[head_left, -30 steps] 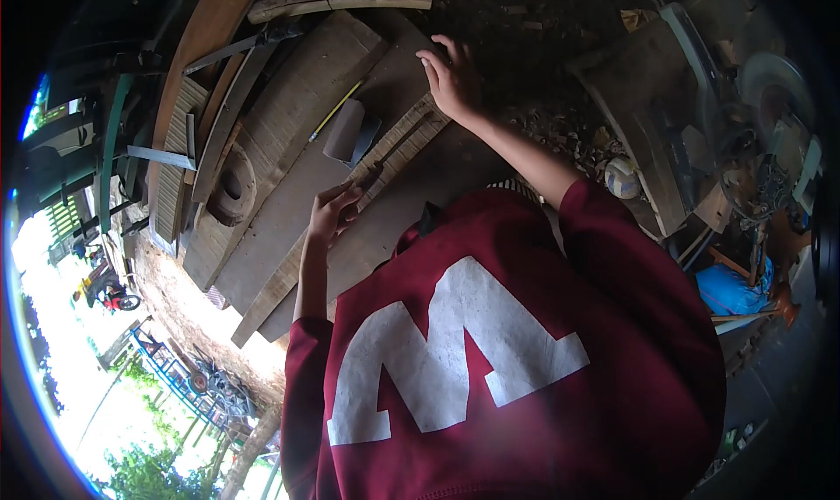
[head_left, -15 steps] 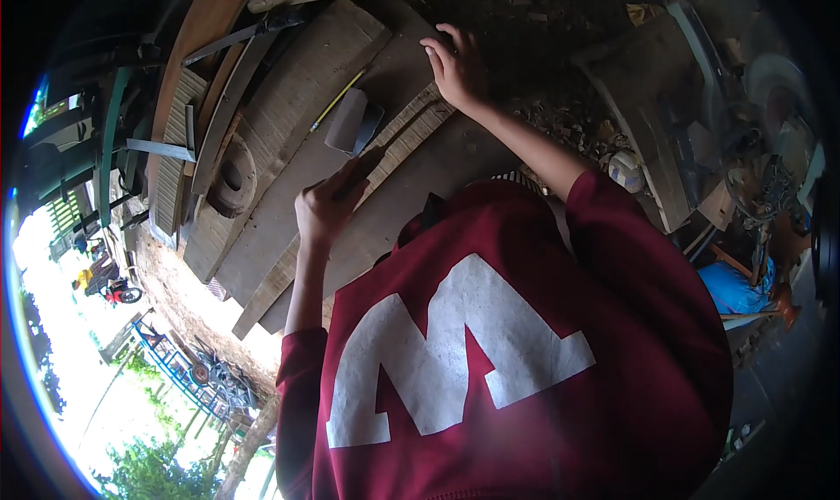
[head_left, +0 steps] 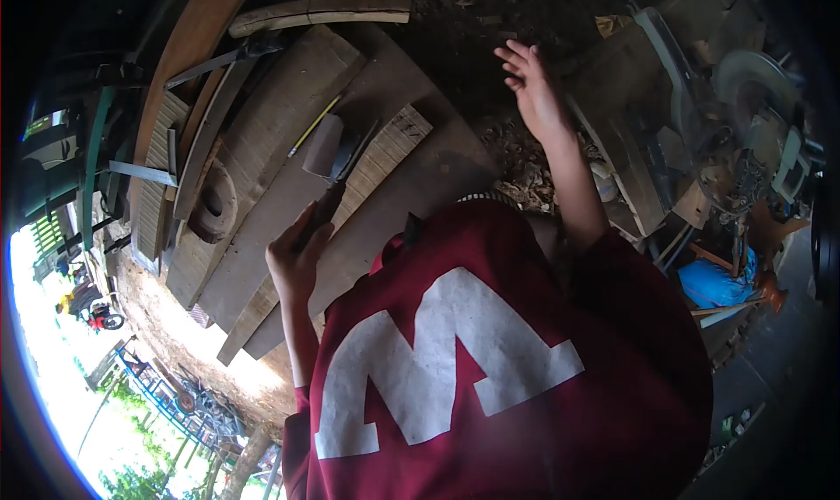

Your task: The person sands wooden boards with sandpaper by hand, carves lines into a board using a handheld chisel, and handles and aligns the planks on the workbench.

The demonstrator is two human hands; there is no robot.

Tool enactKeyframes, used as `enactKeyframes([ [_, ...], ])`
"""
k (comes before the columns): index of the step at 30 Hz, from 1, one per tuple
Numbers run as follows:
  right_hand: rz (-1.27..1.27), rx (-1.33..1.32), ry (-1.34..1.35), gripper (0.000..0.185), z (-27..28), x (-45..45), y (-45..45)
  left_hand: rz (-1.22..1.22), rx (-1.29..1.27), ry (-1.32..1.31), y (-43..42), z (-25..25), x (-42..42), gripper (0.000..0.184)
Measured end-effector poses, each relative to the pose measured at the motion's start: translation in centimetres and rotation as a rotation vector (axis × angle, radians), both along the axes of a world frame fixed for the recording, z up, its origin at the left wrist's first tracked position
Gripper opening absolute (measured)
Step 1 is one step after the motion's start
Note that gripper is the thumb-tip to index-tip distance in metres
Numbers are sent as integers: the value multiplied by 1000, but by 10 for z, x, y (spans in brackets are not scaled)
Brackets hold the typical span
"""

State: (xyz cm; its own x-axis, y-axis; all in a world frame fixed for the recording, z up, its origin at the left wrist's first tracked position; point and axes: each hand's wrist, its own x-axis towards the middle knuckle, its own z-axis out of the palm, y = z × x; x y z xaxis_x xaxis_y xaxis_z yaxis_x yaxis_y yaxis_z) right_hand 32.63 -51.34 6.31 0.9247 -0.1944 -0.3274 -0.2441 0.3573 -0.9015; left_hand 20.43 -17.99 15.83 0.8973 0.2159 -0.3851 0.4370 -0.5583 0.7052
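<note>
My left hand [head_left: 293,259] is closed around the dark handle of a flat-bladed tool [head_left: 329,204]. Its narrow metal blade points up along a narrow, ridged wooden strip [head_left: 385,154]; I cannot tell its exact kind. Just left of the blade, a grey block [head_left: 324,146] rests on the wide board [head_left: 271,181], with a thin yellow stick [head_left: 315,125] beside it. My right hand [head_left: 535,93] is raised beyond the strip's right end, over dark ground. Its fingers are apart and it holds nothing.
A plank with a round recess [head_left: 213,204] lies to the left, beside stacked curved timbers [head_left: 201,54]. At the right are a wheel-like guard [head_left: 752,80], scrap wood and a blue bag [head_left: 717,277]. Wood chips [head_left: 529,172] litter the ground.
My right hand has lifted away from the strip's end, moving right and uncovering it. My left hand, still on the tool, has shifted down and left, showing more of the blade.
</note>
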Motion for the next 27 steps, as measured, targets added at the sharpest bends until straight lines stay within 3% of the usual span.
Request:
enactKeyframes([
  [1,48,348,1,42,9,-10,0,39,-56,69,-3,0,-1,38],
  [3,164,618,-2,46,43,-24,16,50,-74,74,-8,-3,-2,38],
  [5,188,708,30,45,65,-33,34,71,-54,64,-8,-5,-6,39],
  [11,343,629,-56,45,75,-45,61,100,-72,115,-1,-8,-20,41],
  [13,359,494,-77,45,69,-46,65,122,-87,134,1,-12,-23,41],
  [19,369,301,40,38,68,-45,71,177,-132,184,0,-16,-28,43],
  [27,356,352,54,33,73,-46,75,163,-134,200,-1,-21,-29,43],
])
